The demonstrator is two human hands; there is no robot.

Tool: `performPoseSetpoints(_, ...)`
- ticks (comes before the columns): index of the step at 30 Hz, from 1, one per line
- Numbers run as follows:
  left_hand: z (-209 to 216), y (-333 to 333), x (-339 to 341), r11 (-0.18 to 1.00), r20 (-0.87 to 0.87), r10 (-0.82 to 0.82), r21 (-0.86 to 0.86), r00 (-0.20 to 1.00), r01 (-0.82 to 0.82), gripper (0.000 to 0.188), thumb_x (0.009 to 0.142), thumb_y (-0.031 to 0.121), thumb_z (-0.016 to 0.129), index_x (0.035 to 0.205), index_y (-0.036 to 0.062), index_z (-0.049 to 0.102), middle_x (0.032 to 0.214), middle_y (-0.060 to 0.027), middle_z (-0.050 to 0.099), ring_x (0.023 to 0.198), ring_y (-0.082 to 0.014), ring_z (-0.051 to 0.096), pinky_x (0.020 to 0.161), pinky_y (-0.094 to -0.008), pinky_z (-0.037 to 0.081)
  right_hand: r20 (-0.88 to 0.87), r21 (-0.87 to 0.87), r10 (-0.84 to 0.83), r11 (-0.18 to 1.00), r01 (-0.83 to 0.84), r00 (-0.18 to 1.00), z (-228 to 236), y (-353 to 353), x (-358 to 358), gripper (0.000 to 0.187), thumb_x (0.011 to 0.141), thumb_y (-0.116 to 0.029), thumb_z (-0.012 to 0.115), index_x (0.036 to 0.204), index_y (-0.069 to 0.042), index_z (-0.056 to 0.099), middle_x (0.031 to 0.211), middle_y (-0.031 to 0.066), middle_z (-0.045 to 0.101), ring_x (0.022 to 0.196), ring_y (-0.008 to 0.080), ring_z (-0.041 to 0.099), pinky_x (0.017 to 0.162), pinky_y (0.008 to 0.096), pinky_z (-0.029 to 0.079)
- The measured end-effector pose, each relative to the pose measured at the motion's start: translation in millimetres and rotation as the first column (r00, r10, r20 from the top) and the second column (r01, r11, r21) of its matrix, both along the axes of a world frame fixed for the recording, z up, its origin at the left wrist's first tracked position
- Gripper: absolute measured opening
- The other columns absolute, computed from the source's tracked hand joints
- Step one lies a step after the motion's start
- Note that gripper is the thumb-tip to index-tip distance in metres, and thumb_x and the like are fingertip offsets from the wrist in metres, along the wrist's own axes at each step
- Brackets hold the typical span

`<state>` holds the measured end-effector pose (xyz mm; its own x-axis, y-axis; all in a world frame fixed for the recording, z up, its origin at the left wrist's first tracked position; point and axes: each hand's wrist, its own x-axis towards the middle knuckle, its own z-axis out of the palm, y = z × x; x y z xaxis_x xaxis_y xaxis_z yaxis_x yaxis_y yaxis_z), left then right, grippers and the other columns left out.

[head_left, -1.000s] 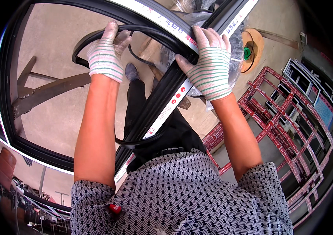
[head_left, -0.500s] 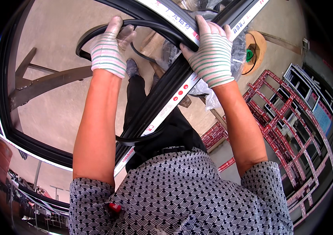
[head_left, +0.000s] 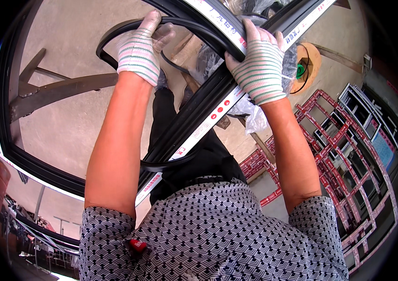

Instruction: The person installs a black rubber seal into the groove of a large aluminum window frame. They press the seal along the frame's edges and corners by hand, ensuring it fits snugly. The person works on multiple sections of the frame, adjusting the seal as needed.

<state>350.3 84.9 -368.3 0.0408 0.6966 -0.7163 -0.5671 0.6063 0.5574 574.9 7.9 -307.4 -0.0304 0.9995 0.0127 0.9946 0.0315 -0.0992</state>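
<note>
My left hand (head_left: 139,54), in a striped knit glove, is closed round a black rubber seal strip (head_left: 106,38) that bends in a loop beside it. From there the strip runs right to a joint of the black metal frame (head_left: 194,110), which carries white printed film. Over that joint lies my gloved right hand (head_left: 257,68), gripping the frame, its thumb beside the strip and its fingers over the far side. Its palm hides part of the joint. Lower down, another loop of black strip (head_left: 175,161) hangs by the diagonal bar, near my waist.
A curved grey metal support (head_left: 67,91) stands beneath the frame at left. Beyond my right hand are clear plastic wrapping (head_left: 257,119) and an orange-tan spool-like disc (head_left: 309,68) with a green centre. Red-and-white wrapped frames (head_left: 335,140) lean at right.
Both hands and the frame appear slightly farther right and up in the picture. The left hand still holds the strip, and the right hand stays on the joint.
</note>
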Motion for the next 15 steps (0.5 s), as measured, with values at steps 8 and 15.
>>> performPoseSetpoints(8,-5.8,-0.3,5.0,1.000,0.073,0.007,0.030,0.997,-0.009,0.022,0.094,0.011,0.079,0.112,0.0006,0.071,0.097,-0.0096,0.075,0.081,-0.0207,0.076,0.074,-0.0326,0.067,0.065,-0.049,-0.021,0.999,0.024,0.998,3.2,6.1,-6.5,0.081,0.071,-0.030,0.088,0.138,-0.002,0.053,0.113,0.0167,0.067,0.119,0.0371,0.061,0.119,0.0614,0.029)
performPoseSetpoints(15,-23.6,4.3,1.2,1.000,0.070,0.024,0.010,0.997,-0.025,0.022,0.094,0.011,0.079,0.111,0.0011,0.071,0.096,-0.0098,0.076,0.078,-0.0225,0.077,0.071,-0.0329,0.068,0.170,-0.114,-0.022,0.993,0.042,0.985,7.8,14.4,-12.9,0.079,0.076,-0.036,0.087,0.139,-0.002,0.055,0.109,0.0203,0.072,0.115,0.0374,0.066,0.120,0.0548,0.031)
